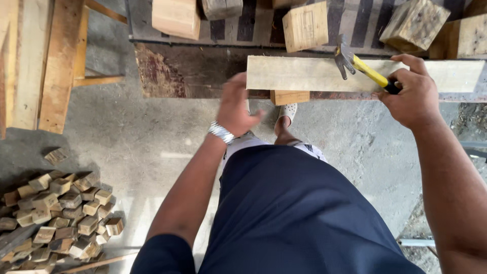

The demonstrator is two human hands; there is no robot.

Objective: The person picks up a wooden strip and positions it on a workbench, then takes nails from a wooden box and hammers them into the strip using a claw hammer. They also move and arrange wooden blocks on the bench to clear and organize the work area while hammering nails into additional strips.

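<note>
My right hand (412, 94) grips the black and yellow handle of a claw hammer (357, 63), whose steel head rests over a pale wooden plank (304, 73) lying across the bench. My left hand (235, 106), with a metal watch on the wrist, hovers blurred just below the plank's left end, fingers loosely apart and holding nothing. A small wooden block (289, 96) sits under the plank.
Several wooden blocks (304, 25) stand on the striped bench top (253, 25) behind the plank. A heap of small wood offcuts (61, 213) lies on the concrete floor at lower left. Long boards (45, 61) lean at the upper left. My foot in a white shoe (287, 112) stands below the bench.
</note>
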